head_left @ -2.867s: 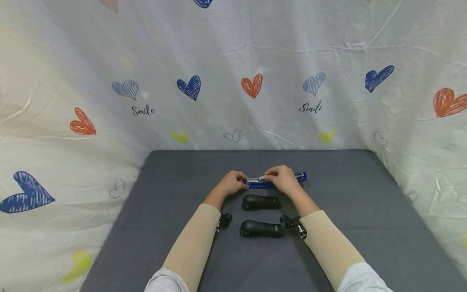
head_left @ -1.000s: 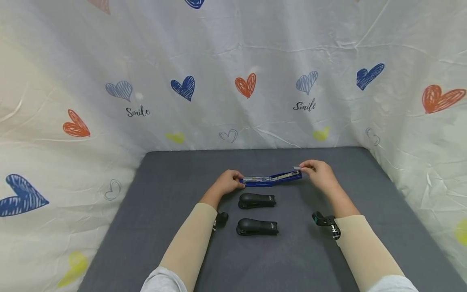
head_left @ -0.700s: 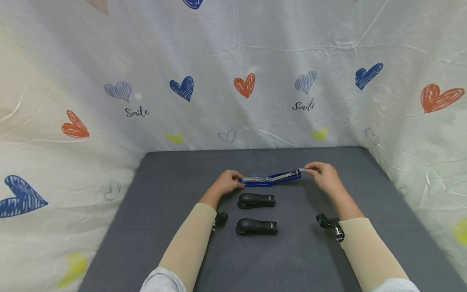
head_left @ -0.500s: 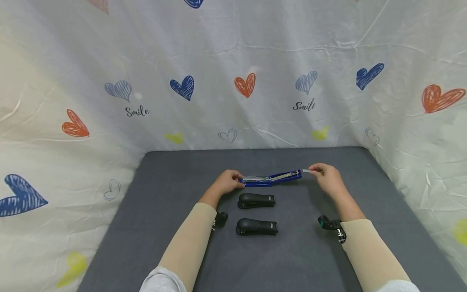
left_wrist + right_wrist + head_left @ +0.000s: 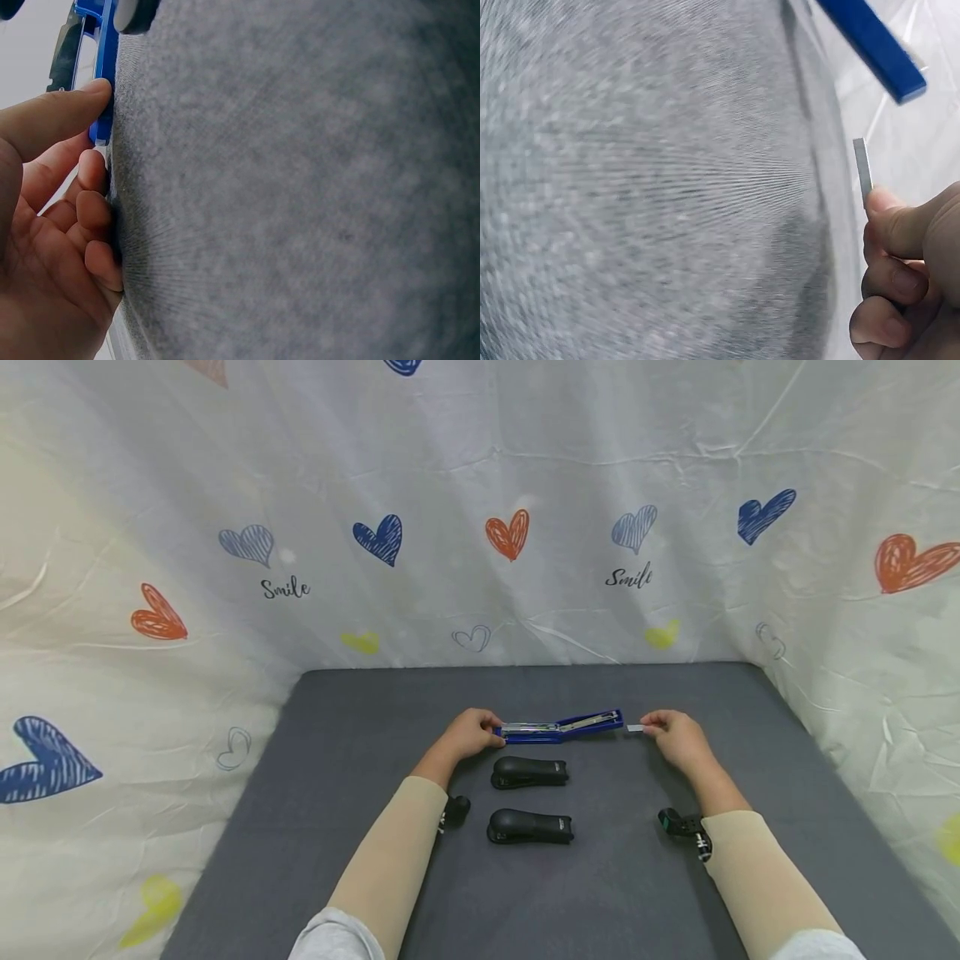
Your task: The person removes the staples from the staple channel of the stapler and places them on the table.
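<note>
A blue stapler lies opened out on the table in the head view, its metal staple channel showing and its top arm tilted up to the right. My left hand pinches the stapler's left end between thumb and fingers; the left wrist view shows the thumb on the blue base. To the right of the stapler, my right hand pinches a small strip of staples between thumb and forefinger. In the right wrist view the strip stands apart from the blue arm's tip.
Two black staplers, a nearer one and a farther one, lie in front of the blue one on the grey table. A white curtain printed with hearts hangs behind the table.
The right hand has carried the staple strip rightward from over the stapler's channel, past the arm's tip, then lowered toward the table. The left hand keeps its hold on the stapler.
</note>
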The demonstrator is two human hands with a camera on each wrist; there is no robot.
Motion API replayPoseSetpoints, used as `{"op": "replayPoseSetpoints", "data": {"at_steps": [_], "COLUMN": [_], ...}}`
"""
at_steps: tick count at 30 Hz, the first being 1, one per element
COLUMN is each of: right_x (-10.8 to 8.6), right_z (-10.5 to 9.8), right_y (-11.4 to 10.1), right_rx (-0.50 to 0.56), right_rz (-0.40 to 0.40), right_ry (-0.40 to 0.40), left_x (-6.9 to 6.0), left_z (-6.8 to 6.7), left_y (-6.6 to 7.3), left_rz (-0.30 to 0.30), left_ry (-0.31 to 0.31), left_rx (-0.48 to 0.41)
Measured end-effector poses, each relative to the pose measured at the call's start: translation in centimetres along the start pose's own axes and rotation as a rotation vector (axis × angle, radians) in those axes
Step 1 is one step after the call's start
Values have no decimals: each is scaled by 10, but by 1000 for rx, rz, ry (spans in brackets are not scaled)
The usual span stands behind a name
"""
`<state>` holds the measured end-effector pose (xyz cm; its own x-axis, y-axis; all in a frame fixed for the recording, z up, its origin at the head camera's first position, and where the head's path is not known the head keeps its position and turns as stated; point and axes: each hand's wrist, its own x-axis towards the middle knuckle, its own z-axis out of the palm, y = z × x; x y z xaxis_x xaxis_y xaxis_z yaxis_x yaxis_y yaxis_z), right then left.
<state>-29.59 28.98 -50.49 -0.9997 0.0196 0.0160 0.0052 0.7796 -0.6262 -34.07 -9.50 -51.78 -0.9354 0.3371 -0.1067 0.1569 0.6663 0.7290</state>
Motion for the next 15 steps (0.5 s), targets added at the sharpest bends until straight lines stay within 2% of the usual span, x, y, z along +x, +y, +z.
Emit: {"op": "replayPoseSetpoints", "data": {"at_steps": [7, 15], "right_x": [2, 3], "right_z": [10, 17], "right_y": [6, 5], "right_rx": [-36, -40], "right_rz": [7, 18], "right_ry": [-19, -4], "left_x": [0, -1], "left_z": [0, -1], "left_y": [0, 1], "left_rz": [-7, -3], "left_ry": [-2, -6], "left_rx": [-2, -2]}}
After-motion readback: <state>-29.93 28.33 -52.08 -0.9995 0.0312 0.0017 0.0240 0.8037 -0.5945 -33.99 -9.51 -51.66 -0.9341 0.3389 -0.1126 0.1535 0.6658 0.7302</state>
